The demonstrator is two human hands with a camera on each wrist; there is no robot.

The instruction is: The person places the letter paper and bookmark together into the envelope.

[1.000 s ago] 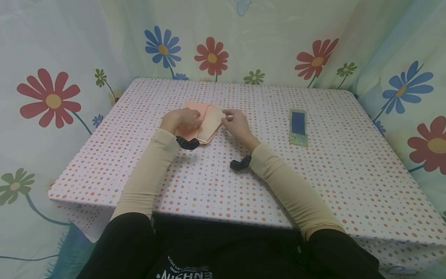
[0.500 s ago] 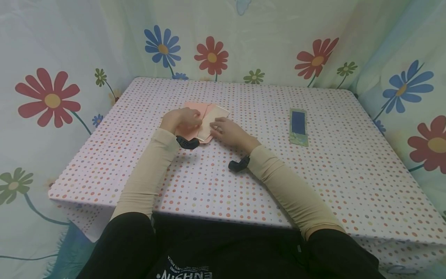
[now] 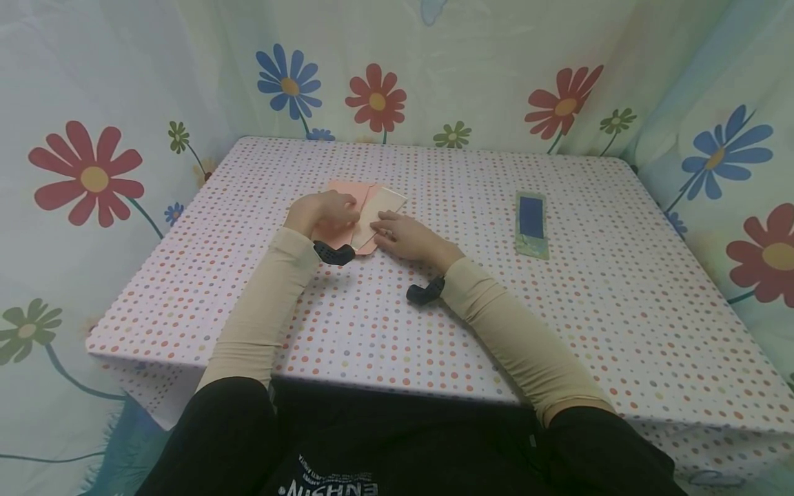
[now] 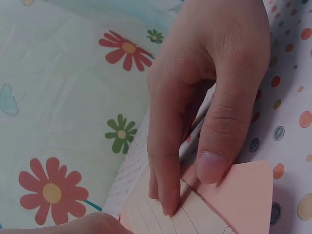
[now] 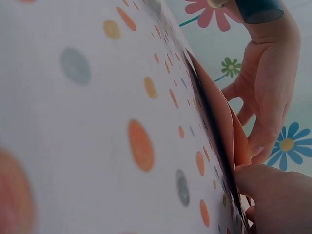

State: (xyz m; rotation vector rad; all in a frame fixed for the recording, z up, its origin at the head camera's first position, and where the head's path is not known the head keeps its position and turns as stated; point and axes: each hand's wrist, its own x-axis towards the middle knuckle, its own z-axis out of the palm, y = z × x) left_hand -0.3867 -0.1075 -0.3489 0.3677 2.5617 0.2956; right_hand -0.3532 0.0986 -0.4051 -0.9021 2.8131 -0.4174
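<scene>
A small notebook with a pink cover (image 3: 347, 188) and cream lined pages (image 4: 192, 217) lies open on the table, toward its left-centre. My left hand (image 3: 324, 210) holds it down from the left side. Its thumb (image 4: 213, 165) rests on the pink part while the fingers reach down onto the lined page. Over the page's lower right side, my right hand (image 3: 409, 238) rests with fairly straight fingers. In the right wrist view the right thumb (image 5: 248, 178) touches the notebook's edge, and the cover's near edge stands slightly off the cloth. The right fingertips are mostly hidden there.
To the right lies a flat green rectangular item (image 3: 532, 246) with a dark blue panel. A dotted cloth (image 3: 595, 310) covers the table, and flower-printed curtains (image 3: 471, 76) hang behind it and at both sides. Black wrist devices (image 3: 333, 253) sit under both wrists.
My right hand has moved from the page's upper right corner down and left onto the page, then shifted slightly further left. The left hand has stayed in place.
</scene>
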